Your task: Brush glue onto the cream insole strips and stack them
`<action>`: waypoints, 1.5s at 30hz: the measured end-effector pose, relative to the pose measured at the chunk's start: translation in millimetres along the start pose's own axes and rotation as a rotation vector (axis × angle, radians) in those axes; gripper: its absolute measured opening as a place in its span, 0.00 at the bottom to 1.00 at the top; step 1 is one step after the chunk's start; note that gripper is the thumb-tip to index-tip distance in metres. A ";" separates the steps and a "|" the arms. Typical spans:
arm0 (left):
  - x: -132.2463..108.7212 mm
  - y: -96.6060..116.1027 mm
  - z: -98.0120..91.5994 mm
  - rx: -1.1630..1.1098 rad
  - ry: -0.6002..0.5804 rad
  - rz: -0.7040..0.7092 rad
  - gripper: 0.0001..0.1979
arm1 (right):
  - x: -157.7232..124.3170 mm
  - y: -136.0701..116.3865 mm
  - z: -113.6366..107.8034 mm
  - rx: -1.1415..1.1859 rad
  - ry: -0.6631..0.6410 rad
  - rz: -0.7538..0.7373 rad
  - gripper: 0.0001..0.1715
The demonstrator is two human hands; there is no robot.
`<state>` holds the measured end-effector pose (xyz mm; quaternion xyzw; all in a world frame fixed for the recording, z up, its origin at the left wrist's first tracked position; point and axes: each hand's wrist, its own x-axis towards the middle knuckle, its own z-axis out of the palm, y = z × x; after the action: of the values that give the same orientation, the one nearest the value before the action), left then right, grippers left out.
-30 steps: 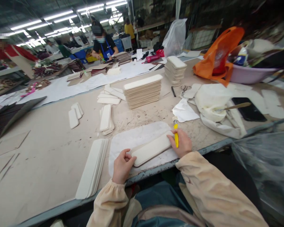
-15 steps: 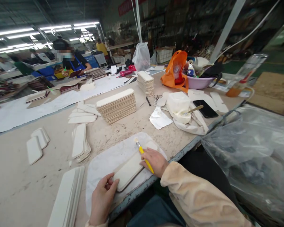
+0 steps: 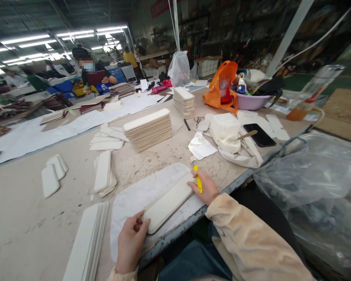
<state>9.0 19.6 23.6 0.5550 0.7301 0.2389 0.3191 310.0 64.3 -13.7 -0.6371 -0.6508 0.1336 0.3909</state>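
A long, pale board with rounded corners point(image 3: 168, 205) lies slanted on a white sheet point(image 3: 125, 203) at the table's front edge. My left hand point(image 3: 132, 240) pinches the board's near left end between thumb and fingers. At the far right end, my right hand point(image 3: 204, 188) holds a yellow-handled brush point(image 3: 198, 179), its bristles pointing away from me, and its fingertips touch the board's edge. Beyond the brush lie a crumpled white cloth point(image 3: 201, 146) and a white tub point(image 3: 229, 140) with a stick resting in it.
Stacks of pale boards point(image 3: 148, 130) stand behind and left of the sheet. Scissors point(image 3: 198, 121), a black phone point(image 3: 259, 135), an orange bag point(image 3: 222, 88) and a purple basin point(image 3: 253, 101) are at the right. A masked person point(image 3: 96, 76) works across the table.
My right hand has moved right along the board with the brush, uncovering more of its top. The brush now stands steeper. My left hand keeps its hold. The view has shifted slightly.
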 end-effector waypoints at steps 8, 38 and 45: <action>-3.0 -3.0 3.3 -0.025 0.057 0.027 0.29 | 0.3 -2.6 -0.2 0.080 0.039 -0.013 0.13; -23.0 38.3 13.9 -1.152 0.069 -0.216 0.15 | 6.6 -17.1 -21.1 0.635 0.082 0.125 0.22; -29.6 40.5 15.1 -1.051 0.074 -0.193 0.14 | 6.8 -24.9 -33.4 0.681 0.150 0.159 0.21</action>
<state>52.0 2.0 47.7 0.2419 0.5704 0.5613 0.5487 315.5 56.0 27.4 -0.5268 -0.4867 0.3258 0.6160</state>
